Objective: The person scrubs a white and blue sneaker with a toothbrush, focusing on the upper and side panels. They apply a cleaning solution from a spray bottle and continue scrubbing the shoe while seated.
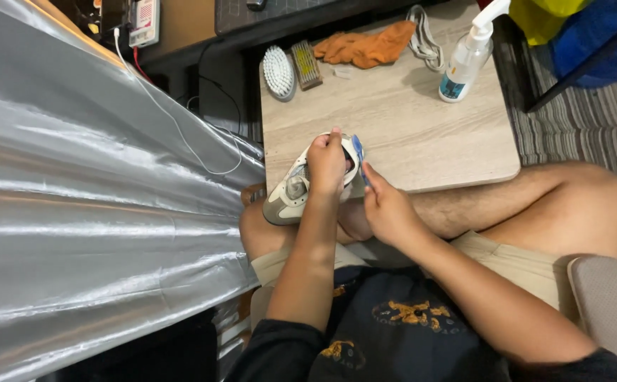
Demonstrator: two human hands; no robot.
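Frame centre: left hand [327,164] fingers clamped on beige-and-white sneaker [288,194]; right hand [387,211] pinching blue-handled brush [360,161] beside it, over wood-grain table [407,127].

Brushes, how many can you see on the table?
2. A white oval brush lies at the table's far left corner, and a small brown-handled brush lies just right of it. The orange cloth might hide more.

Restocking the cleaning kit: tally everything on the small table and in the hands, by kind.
Shoe, gripped by left hand: 1
Brushes: 3 (white, brown, blue one in right hand)
Orange cloth: 1
Pump bottle: 1
Laces: 1 bundle
Total: 7
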